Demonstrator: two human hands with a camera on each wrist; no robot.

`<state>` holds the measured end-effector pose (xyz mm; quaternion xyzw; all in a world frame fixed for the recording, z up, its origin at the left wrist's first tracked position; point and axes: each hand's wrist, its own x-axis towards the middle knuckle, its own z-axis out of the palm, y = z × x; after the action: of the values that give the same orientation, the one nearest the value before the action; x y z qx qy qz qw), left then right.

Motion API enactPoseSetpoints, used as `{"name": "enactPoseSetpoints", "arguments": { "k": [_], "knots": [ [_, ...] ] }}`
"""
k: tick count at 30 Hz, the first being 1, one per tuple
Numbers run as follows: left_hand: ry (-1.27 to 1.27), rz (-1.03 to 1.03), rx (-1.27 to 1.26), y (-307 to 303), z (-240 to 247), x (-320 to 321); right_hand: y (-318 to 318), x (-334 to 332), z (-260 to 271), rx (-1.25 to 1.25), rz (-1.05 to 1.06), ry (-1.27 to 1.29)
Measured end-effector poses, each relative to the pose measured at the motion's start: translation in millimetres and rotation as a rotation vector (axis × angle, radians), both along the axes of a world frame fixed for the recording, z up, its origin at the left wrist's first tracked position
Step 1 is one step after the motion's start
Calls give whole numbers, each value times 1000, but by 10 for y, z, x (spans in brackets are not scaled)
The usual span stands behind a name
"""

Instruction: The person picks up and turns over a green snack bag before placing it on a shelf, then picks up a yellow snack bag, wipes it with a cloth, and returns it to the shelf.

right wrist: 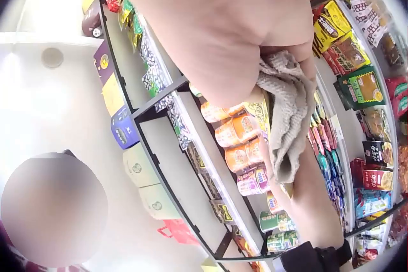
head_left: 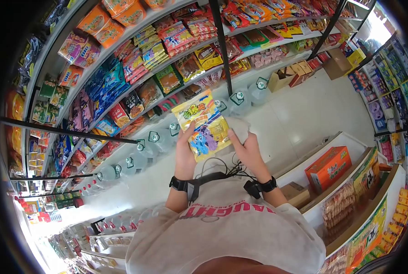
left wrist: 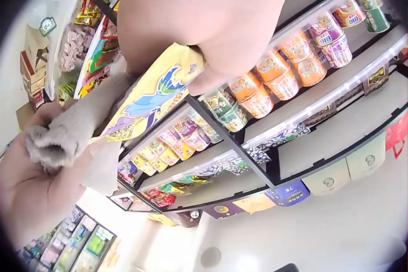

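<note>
In the head view a yellow snack packet with cartoon ponies is held up in front of the chest. My left hand grips its left edge, thumb over the front. On the opposite edge is my right hand, its thumb at the packet's border. A grey cloth is bunched in the right hand, hanging out of the fingers in the right wrist view. From the left wrist, the rolled cloth shows right beside the packet. The fingers behind the packet are hidden.
Shelves of bagged snacks and noodle cups curve ahead. Large water bottles line the floor below them. A white display stand with an orange box is at the right. Black cables hang by the shirt.
</note>
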<state>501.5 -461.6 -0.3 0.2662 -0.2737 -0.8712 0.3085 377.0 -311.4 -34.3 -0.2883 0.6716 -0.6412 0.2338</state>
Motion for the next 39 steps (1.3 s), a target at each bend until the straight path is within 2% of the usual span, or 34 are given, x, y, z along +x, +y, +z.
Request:
{"name": "enactPoseSetpoints", "arguments": {
  "k": [2,4,5,8,9,11,14,16,19,20,23,25,27,30,31,32,33,35,36,37,38,39],
  "knots": [
    [-17,57,-63,37,4,45,0,-7,11,-95,-142,-82],
    [-63,142,-146,100,94,122,-38,28,123,-134,-90,53],
    [-108,104,-245,119,94,168,-73,63,171,-152,-65,119],
    [12,40,-42,188,-99,223,-270,437,223,-119,304,604],
    [-170,112,-209,350,-11,183,-320,522,228,-123,302,598],
    [-155,86,-215,345,46,254,-375,656,220,-126,305,584],
    [-186,61,-243,303,-71,458,-464,677,170,-121,377,482],
    [-190,26,-312,208,-131,555,-505,784,163,-121,324,458],
    [-308,-37,-547,84,-152,672,-571,963,194,-117,210,434],
    [-301,-38,-505,57,-144,708,-572,1025,203,-112,167,429],
    [-210,-29,-317,14,36,787,-599,1076,142,-245,130,97],
    [-158,-15,-248,-20,-41,826,-488,948,354,-23,88,-321],
    [-140,-72,-259,-39,-46,869,-491,919,451,-69,53,-455],
    [-133,-171,-158,95,-224,824,-677,1193,288,-148,10,362],
    [-184,18,-278,160,-434,741,-666,1239,316,-103,17,495],
    [-145,-75,-265,170,-631,810,-661,1276,374,-59,25,627],
    [-107,-166,-249,126,-394,872,-648,1305,391,-13,36,755],
    [-98,-367,-255,69,-294,966,-614,1202,250,26,-15,665],
    [-112,-384,-362,110,-325,992,-594,1138,161,46,-42,614],
    [-126,-400,-479,149,-343,983,-609,1057,120,30,-42,251],
    [-139,-415,-603,177,-349,977,-552,986,152,153,-11,73],
    [-98,-426,-595,190,-339,976,-499,909,248,271,19,-104]
  ]
}}
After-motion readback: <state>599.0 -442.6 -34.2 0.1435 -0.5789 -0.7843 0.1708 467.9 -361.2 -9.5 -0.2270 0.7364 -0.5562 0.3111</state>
